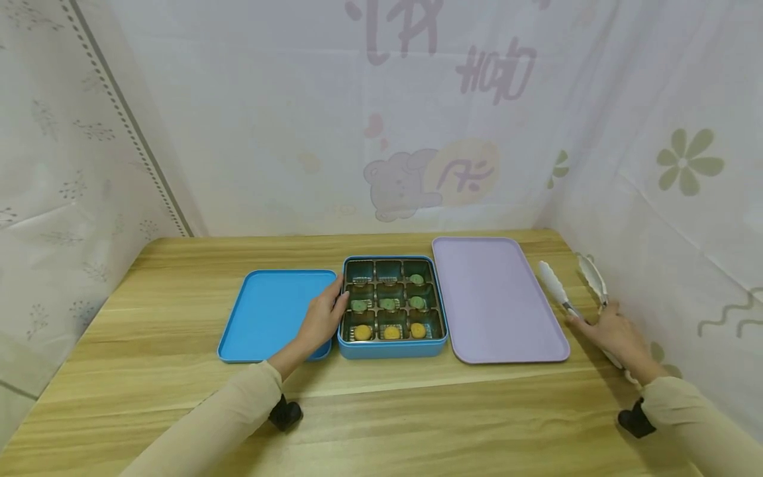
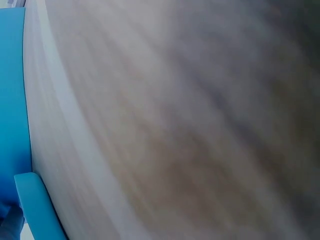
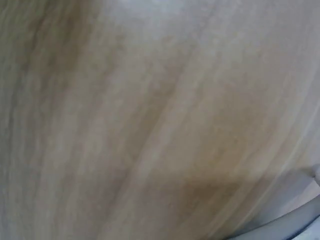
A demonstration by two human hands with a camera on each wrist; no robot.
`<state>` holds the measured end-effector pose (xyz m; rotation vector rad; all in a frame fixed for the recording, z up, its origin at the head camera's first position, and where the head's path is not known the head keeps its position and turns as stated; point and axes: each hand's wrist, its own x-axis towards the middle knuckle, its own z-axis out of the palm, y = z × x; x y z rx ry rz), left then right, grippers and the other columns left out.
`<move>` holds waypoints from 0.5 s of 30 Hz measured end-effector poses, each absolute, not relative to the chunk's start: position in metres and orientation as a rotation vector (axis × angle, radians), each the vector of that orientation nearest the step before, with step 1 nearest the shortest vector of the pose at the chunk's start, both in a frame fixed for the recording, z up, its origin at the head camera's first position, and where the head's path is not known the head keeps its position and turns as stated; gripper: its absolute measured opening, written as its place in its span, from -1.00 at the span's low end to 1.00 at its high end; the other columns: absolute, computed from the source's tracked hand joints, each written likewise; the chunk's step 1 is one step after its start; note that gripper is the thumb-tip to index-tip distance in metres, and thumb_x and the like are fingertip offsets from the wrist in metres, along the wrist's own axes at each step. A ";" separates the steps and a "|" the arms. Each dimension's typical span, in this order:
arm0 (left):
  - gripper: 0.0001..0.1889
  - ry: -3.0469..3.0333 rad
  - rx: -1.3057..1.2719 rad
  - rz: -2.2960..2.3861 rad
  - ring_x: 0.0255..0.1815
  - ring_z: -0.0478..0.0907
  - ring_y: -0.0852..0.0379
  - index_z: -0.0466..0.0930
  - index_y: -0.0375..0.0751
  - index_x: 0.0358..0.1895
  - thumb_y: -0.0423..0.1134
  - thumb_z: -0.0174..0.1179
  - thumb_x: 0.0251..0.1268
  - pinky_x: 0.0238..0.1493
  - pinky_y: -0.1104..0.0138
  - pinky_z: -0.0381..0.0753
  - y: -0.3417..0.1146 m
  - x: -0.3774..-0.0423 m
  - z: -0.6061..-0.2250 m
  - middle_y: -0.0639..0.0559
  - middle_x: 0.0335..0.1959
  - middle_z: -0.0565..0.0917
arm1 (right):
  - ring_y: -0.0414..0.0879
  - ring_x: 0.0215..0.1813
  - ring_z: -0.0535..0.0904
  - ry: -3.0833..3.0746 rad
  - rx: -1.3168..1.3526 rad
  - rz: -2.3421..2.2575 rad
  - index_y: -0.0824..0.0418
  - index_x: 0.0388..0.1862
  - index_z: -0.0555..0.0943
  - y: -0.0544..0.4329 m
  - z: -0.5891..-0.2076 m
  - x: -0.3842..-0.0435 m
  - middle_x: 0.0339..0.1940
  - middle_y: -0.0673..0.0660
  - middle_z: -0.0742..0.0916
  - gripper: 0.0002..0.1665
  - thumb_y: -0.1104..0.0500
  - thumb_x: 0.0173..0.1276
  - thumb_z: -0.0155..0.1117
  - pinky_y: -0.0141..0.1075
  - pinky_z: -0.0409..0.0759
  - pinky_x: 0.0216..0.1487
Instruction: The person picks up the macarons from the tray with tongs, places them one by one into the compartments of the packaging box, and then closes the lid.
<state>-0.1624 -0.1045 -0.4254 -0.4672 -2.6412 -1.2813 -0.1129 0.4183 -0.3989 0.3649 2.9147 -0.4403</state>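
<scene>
A blue box (image 1: 393, 350) holds a dark divided tray (image 1: 390, 311) with several compartments. Small yellow round pieces (image 1: 362, 332) sit in its near row. Green round pieces (image 1: 388, 304) lie in the middle row and in the far right compartment; the other two far compartments hold none. My left hand (image 1: 322, 319) rests against the box's left wall, fingers extended along it. At the table's right side my right hand (image 1: 616, 334) grips a pair of tongs (image 1: 554, 283) around its arms, the white scalloped tips spread apart and pointing away from me.
Left of the box lies a blue lid (image 1: 271, 308), partly under my left forearm. A lilac tray (image 1: 501, 298) lies between the box and the tongs. A printed cloth (image 1: 286, 119) hangs behind and along both sides of the wooden table (image 1: 393, 417).
</scene>
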 end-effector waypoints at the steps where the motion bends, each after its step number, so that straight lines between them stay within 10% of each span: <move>1: -0.48 -2.643 -0.466 -1.282 -0.33 0.61 -0.12 0.11 -0.45 0.40 -0.29 -0.07 0.48 -0.18 0.08 0.54 -0.105 -0.162 -0.426 -0.35 0.33 0.31 | 0.29 -0.40 0.50 2.905 0.356 -0.437 0.80 0.07 -0.05 0.418 -0.398 -0.114 -0.32 0.66 0.44 0.20 -0.39 0.31 -0.03 -0.07 0.48 -0.52; 5: -0.46 -2.675 -0.484 -1.292 -0.55 0.49 -0.10 0.07 -0.45 0.41 -0.25 -0.10 0.50 -0.28 0.12 0.52 -0.107 -0.162 -0.425 -0.39 0.28 0.36 | 0.57 -0.02 0.37 2.952 0.271 -0.484 0.80 0.25 -0.20 0.414 -0.395 -0.118 0.03 0.81 0.26 0.27 -0.37 0.34 -0.06 0.24 0.47 -0.16; 9: -0.45 -2.667 -0.524 -1.349 -0.01 0.55 -0.26 0.05 -0.50 0.40 -0.19 -0.16 0.53 -0.03 0.03 0.55 -0.111 -0.163 -0.418 -0.44 0.30 0.32 | 0.65 0.28 -0.07 3.081 0.135 -0.657 0.71 0.35 -0.33 0.401 -0.384 -0.119 0.28 0.79 -0.04 0.18 -0.24 0.42 -0.07 0.40 0.03 0.21; 15: -0.40 -2.660 -0.666 -1.422 0.38 0.21 -0.25 -0.06 -0.39 0.46 -0.11 -0.19 0.54 0.24 -0.05 0.36 -0.123 -0.163 -0.388 -0.32 0.45 0.10 | 0.54 0.30 0.14 3.260 -0.207 -0.840 0.57 0.43 -0.12 0.350 -0.345 -0.114 0.31 0.66 0.20 -0.07 -0.04 0.47 0.02 0.34 0.06 0.25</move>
